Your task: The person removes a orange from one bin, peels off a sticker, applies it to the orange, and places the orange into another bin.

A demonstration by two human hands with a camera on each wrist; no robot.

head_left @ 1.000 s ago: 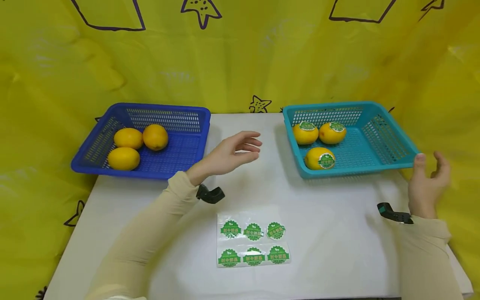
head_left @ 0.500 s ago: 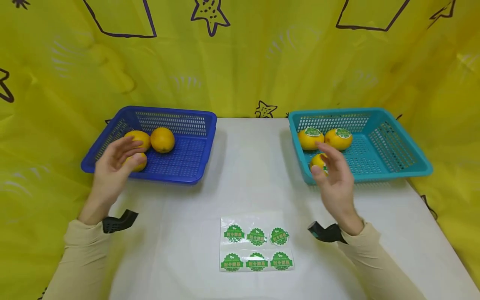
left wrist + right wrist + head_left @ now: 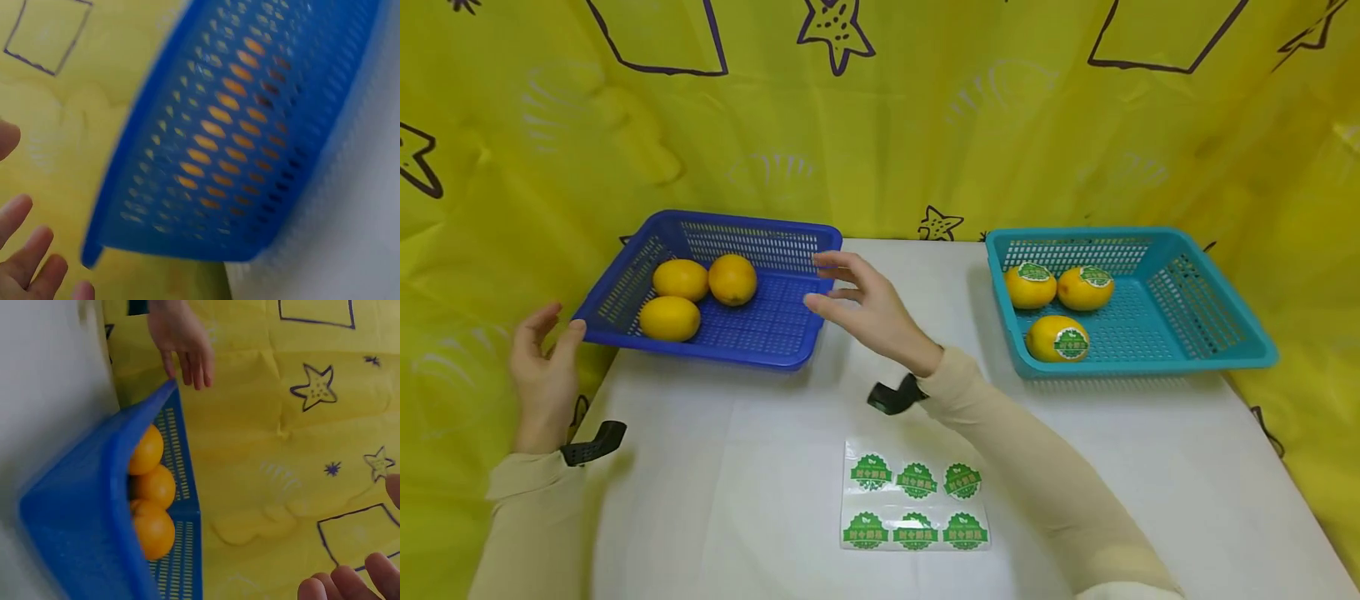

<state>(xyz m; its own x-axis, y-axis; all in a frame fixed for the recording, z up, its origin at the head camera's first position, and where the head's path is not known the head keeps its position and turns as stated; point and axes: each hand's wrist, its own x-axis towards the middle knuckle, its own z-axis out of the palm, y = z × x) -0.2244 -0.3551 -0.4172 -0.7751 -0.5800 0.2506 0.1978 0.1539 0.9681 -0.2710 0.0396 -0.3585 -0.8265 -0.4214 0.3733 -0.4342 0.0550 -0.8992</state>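
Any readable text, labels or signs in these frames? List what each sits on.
Sticker sheet: six green seals with white characters, too small to read.
Labelled oranges in the teal basket: same green seals, unreadable.
Yellow backdrop: only drawn stars and outlines, no words.
Blue basket: no text.

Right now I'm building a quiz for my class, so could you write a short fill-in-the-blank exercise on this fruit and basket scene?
1. The dark blue basket holds ____ plain oranges.
2. The oranges with green stickers lie in the ____ basket.
3. The sticker sheet on the table still has ____ stickers.
4. The left hand and right hand are on either side of the ____ basket.

Missing words: three; teal; six; dark blue
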